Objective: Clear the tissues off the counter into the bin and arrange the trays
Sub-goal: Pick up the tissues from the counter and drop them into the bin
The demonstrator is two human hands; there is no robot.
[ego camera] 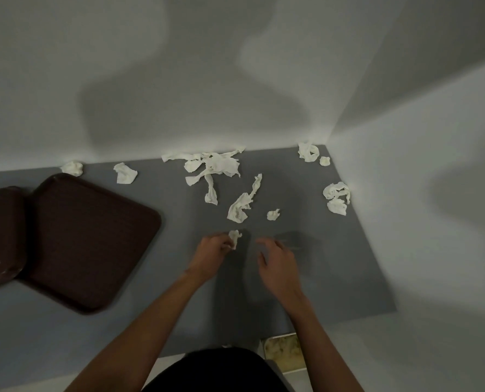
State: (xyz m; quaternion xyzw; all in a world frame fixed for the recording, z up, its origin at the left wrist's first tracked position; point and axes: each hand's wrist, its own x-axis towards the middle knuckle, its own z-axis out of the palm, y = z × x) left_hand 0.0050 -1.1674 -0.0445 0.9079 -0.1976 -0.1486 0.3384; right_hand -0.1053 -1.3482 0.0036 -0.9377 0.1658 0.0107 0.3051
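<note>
Two dark brown plastic trays (88,241) overlapped at the grey counter's (150,321) left edge. Roughly ten white crumpled tissue wads (213,165) lay scattered. Left hand (213,253) pinched one small wad (234,237); right hand (278,264) hovered, fingers slack and holding nothing.

The scene is being viewed from one wide-angle camera worn on the head. It is being pointed forward and steeply down at the grey surface (334,264). The walls (122,52) are being taken in above, and the forearms (150,321) are being framed close below.
</note>
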